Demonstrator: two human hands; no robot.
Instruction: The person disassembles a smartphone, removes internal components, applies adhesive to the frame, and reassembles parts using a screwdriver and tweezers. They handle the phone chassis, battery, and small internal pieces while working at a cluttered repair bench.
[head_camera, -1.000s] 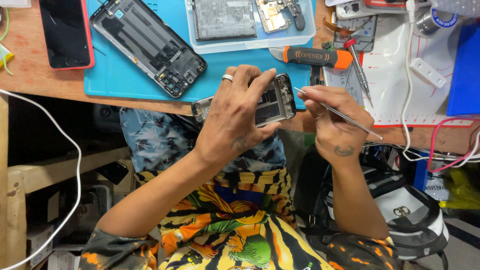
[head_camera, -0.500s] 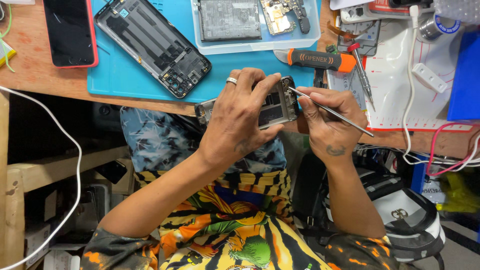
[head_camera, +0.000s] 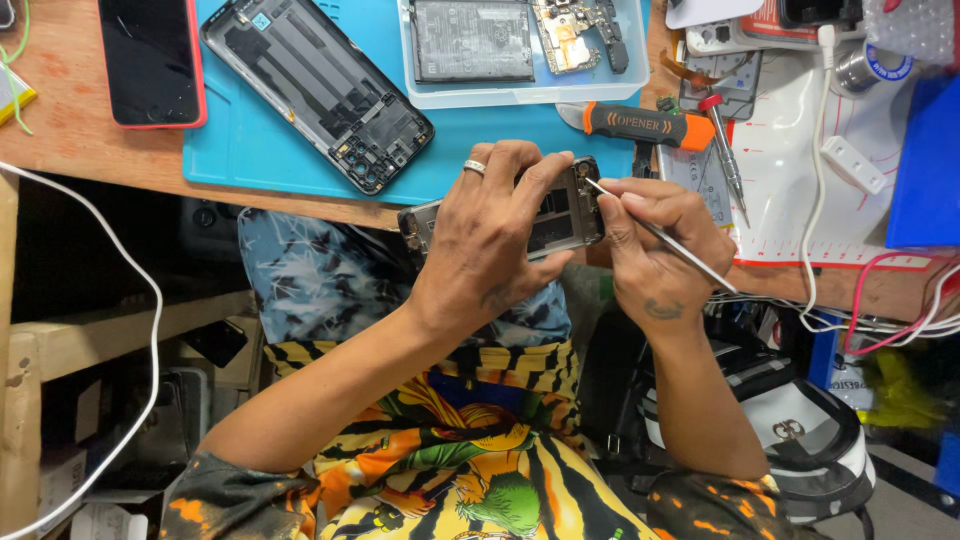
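Head view: left hand (head_camera: 490, 250) clasps the opened phone (head_camera: 560, 212) above the near bench edge; right hand (head_camera: 660, 250) pinches tweezers (head_camera: 665, 238) at its right end. Steady tips, light pressure, I judge.

We wear: one silver ring (head_camera: 474, 166) on our left hand (head_camera: 490, 245); one small dark tattoo on our right hand (head_camera: 655, 262); yellow-black striped printed shirt (head_camera: 450, 460), orange-splashed sleeves.

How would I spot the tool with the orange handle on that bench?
Start at the blue rubber work mat on the wooden bench. Off its right edge, below the clear plastic tray, lies the orange-and-black-handled prying tool. The neighbouring red-capped screwdriver is thin and metal.
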